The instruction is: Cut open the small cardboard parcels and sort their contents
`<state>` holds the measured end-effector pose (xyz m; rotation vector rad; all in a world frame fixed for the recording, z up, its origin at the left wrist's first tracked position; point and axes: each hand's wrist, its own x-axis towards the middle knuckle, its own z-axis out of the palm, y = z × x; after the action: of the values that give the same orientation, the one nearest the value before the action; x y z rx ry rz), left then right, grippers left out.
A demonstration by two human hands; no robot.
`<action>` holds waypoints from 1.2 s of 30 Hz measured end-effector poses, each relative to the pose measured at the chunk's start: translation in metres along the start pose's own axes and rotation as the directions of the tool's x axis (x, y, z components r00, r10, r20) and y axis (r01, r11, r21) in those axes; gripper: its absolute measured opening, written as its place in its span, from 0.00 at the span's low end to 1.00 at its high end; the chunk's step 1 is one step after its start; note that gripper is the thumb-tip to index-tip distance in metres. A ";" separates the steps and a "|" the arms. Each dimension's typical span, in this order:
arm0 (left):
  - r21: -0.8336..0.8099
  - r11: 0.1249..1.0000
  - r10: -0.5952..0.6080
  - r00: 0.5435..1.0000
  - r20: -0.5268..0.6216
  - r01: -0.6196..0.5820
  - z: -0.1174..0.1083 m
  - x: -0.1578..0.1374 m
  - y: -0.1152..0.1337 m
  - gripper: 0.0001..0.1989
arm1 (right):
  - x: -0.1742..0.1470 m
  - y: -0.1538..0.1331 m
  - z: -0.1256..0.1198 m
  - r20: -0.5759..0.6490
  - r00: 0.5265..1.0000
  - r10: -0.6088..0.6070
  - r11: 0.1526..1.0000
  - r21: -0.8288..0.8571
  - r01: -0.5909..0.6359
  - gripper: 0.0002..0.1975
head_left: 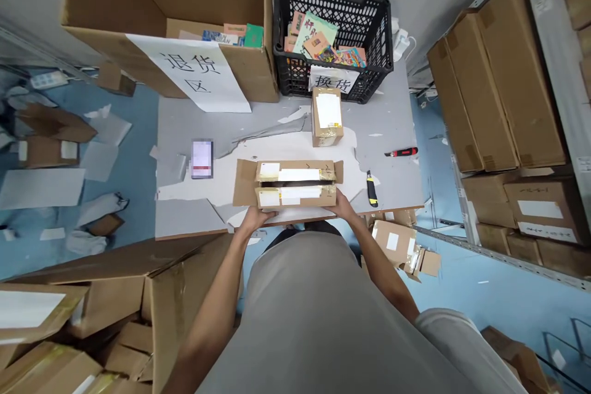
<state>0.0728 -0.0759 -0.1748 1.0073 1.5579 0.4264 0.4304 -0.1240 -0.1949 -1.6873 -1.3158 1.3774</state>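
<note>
A cardboard box (296, 198) with its end flaps sticking out lies at the near edge of the table. Its two long top flaps, with white labels and tape, part at a dark narrow slit; what is inside cannot be made out. My left hand (257, 219) grips its near left corner, thumb pointing inward. At the near right corner, my right hand (341, 204) holds the same box, its fingers partly hidden. Beyond it stands a smaller taped box (327, 120) with a white label.
A yellow-black utility knife (372, 189) and a red-black utility knife (402, 152) lie at right. At left is a phone (202, 159). Behind stand a large carton (101, 61) and a black crate (284, 77), both holding booklets. Another carton (184, 295) of boxes stands near left.
</note>
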 end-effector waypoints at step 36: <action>0.185 0.886 0.253 0.778 0.575 -0.425 0.099 -0.089 -0.004 0.41 | -0.322 -0.027 0.060 -0.716 0.687 0.127 0.974 0.220 0.050 0.34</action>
<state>0.1596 -0.1740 -0.1490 1.5195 0.9355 0.1208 0.3728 -0.4230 -0.0714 -1.8192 -0.6301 0.6762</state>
